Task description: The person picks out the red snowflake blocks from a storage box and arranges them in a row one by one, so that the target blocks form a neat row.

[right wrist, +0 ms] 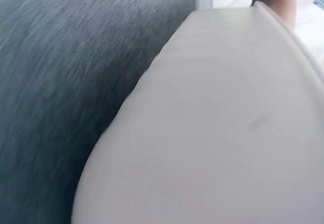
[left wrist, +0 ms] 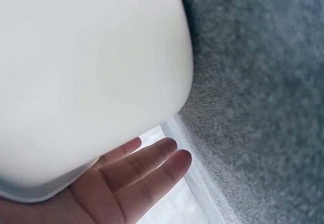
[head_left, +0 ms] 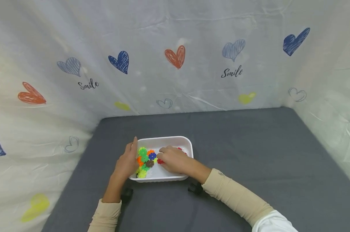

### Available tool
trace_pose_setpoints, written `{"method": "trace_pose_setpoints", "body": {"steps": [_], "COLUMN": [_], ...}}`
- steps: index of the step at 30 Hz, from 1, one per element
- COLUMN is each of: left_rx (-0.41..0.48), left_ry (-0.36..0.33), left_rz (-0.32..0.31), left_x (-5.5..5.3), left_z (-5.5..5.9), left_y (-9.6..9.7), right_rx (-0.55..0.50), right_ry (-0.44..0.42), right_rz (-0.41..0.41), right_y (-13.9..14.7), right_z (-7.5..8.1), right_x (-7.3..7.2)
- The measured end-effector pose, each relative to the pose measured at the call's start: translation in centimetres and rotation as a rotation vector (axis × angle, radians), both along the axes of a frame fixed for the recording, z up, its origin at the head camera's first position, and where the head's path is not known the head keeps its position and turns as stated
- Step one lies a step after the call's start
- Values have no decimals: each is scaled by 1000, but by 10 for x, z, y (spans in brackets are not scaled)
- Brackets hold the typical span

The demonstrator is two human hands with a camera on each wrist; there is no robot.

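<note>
A white plastic tray [head_left: 163,179] stands on the grey surface. Notched plastic discs in green, yellow, orange, blue, brown and red, such as a brown disc [head_left: 150,163], lie mostly in its left half. My left hand [head_left: 127,164] is at the tray's left end. In the left wrist view its fingers [left wrist: 147,183] stretch out straight beside the outer wall. My right hand [head_left: 175,159] reaches over the tray's right side, fingers bent down among the discs. A red disc [head_left: 160,161] is at its fingertips; whether they pinch it is hidden. The right wrist view shows mainly the tray's wall [right wrist: 202,122].
Grey cloth [head_left: 250,148] covers the table around the tray. A pale curtain [head_left: 198,83] printed with hearts hangs behind and at both sides. Small black objects [head_left: 195,188] show below each wrist. More red discs [head_left: 179,149] lie by the tray's far right side.
</note>
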State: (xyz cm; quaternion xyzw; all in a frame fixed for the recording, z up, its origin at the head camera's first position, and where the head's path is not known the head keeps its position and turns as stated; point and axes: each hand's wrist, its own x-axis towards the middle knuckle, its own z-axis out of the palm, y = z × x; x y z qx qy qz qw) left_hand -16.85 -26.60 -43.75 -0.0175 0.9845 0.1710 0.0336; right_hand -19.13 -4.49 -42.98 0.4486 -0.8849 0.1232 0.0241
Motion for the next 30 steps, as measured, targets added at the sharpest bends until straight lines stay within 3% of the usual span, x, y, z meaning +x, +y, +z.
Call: {"method": "trace_pose_setpoints", "body": {"steps": [4,11,17,24,30], "left_rx": [-27,-29,-34,-31,-44], "left_ry": [18,20,21,33,36], "left_rz": [-18,-5,10,2,7], "left_x": [-1,-1,-1,1,1], "left_z": [0,-1,-3,-3,-2], "left_y": [2,4,2,2,1], "right_rx": [34,155,95,-27,-69], "right_ry": [-26,22,90,-53,-127], "right_rz": [1,-22,-37,-77,-81], "right_y": [-8,-13,-11,-8,-8], "right_z": [-2,-10,-15,-16,-15], "right_x": [0,3,3,3,3]}}
